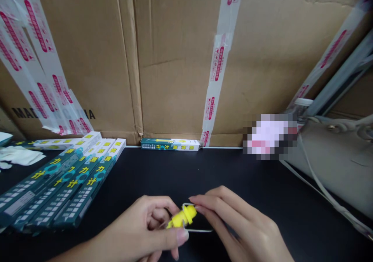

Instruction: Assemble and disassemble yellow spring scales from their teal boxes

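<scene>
Above the flat black tabletop (163, 172), my left hand (140, 224) pinched the small yellow plastic cylinder (180, 218), apparently to steady it, while my right hand (243, 223) pinched the thin bent silvery metal wire (199, 230) at its upper end.

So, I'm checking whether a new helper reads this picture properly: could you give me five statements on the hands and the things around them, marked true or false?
1. The left hand holds the yellow piece. True.
2. The right hand is closed into a fist. False: its fingertips reach to the bent metal wire at the yellow piece.
3. A single printed box lies along the foot of the cardboard. True.
4. The tape on the cardboard is plain. False: it carries red print.
5. The row of printed boxes lies left of both hands. True.
</scene>
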Available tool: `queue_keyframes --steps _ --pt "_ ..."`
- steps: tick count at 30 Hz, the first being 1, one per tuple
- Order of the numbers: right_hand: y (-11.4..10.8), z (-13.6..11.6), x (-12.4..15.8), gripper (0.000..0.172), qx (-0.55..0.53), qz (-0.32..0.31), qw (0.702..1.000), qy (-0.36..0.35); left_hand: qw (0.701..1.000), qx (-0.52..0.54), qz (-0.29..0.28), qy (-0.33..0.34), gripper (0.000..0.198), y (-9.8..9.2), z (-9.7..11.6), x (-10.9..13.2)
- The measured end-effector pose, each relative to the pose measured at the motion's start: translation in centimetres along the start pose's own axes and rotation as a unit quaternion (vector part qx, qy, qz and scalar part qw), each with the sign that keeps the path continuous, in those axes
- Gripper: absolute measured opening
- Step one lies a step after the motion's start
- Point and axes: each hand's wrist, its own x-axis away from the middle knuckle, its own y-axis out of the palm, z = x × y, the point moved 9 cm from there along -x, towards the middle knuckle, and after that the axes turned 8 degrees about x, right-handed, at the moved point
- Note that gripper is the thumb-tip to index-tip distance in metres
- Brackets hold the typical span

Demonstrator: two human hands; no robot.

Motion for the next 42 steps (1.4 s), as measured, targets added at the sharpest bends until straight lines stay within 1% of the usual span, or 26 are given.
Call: queue_keyframes --steps 4,7,11,16,18,21,25,27,30,33,35,36,39,41,42 --pt "0.4 -0.6 0.8 0.049 0.093 -0.022 0.994 -0.053 0.999 -0.045 0.028 -0.004 0.034 -0.4 0.1 0.4" --pt "0.0 -0.9 0.7 0.055 0.116 -0.017 0.99 -0.073 0.998 -0.062 0.026 -0.015 0.031 -0.5 -0.1 0.7" --pt "-0.5 -1.0 0.3 0.053 0.136 -0.007 0.988 -0.074 0.999 -0.048 0.013 -0.012 0.03 -0.7 0.0 0.6" --pt "-1.3 -1.7 0.6 0.044 0.179 0.027 0.978 -0.099 0.999 -0.039 0.008 -0.005 0.032 -1.1 0.1 0.3" --pt "-1.3 -2.0 0.9 0.043 0.203 0.033 0.972 -0.112 0.999 -0.049 0.011 0.002 0.032 -1.1 0.3 0.3" --pt "-1.2 -2.7 1.3 0.046 0.257 0.046 0.956 -0.133 0.997 -0.072 0.018 0.023 0.029 -1.1 1.1 0.5" --pt "-1.3 -4.1 1.3 0.045 0.281 0.102 0.94 -0.167 0.988 -0.139 0.054 0.05 0.028 -1.2 2.5 0.9" --pt "-1.5 -4.8 1.2 0.043 0.277 0.127 0.934 -0.184 0.976 -0.193 0.081 0.064 0.025 -1.2 3.3 1.1" --pt "-1.3 -5.0 0.8 0.035 0.261 0.119 0.941 -0.182 0.958 -0.252 0.116 0.079 0.019 -1.2 4.1 1.5" --pt "-0.8 -4.1 0.1 0.021 0.188 0.069 0.97 -0.135 0.931 -0.319 0.149 0.1 0.013 -1.4 4.3 1.9" --pt "-0.2 -3.1 -0.2 0.016 0.12 0.032 0.988 -0.091 0.9 -0.38 0.165 0.136 0.007 -1.4 4.5 2.2" --pt "0.4 -2.6 -0.3 0.015 0.089 0.003 0.994 -0.067 0.883 -0.409 0.169 0.155 0.004 -1.3 4.6 2.3" --pt "2.2 -1.1 -0.1 0.016 0.013 -0.087 0.996 -0.004 0.843 -0.472 0.174 0.193 0.004 -1.1 4.3 2.4" --pt "3.0 -0.7 0.2 0.018 -0.029 -0.124 0.992 0.023 0.815 -0.506 0.174 0.222 0.008 -0.6 4.3 2.6" --pt "3.2 -0.5 0.2 0.02 -0.052 -0.134 0.989 0.033 0.794 -0.527 0.174 0.247 0.011 -0.2 4.6 2.8"
